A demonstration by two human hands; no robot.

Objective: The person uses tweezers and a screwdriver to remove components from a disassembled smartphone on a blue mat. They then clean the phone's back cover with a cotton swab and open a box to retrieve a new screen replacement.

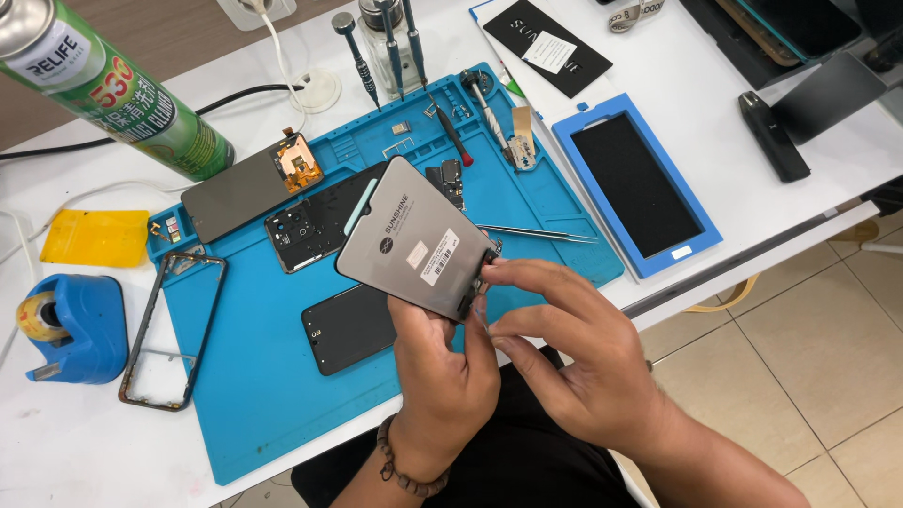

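Note:
A grey phone display panel [411,238] with a white sticker on its back is held tilted above the blue work mat [273,376]. My left hand [442,376] grips its lower edge from below. My right hand [564,348] pinches the small connector tab at the panel's lower right corner. Beneath the panel on the mat lie an opened phone body [315,226] and a black phone back cover [346,327].
On the mat: a second display panel [246,188], a phone frame [172,329], tweezers [536,232], screwdrivers [356,56]. A green spray can [122,94], blue tape dispenser [71,327], yellow cloth [94,237] sit left. A blue alignment mould [635,183] lies right. Table edge nearby.

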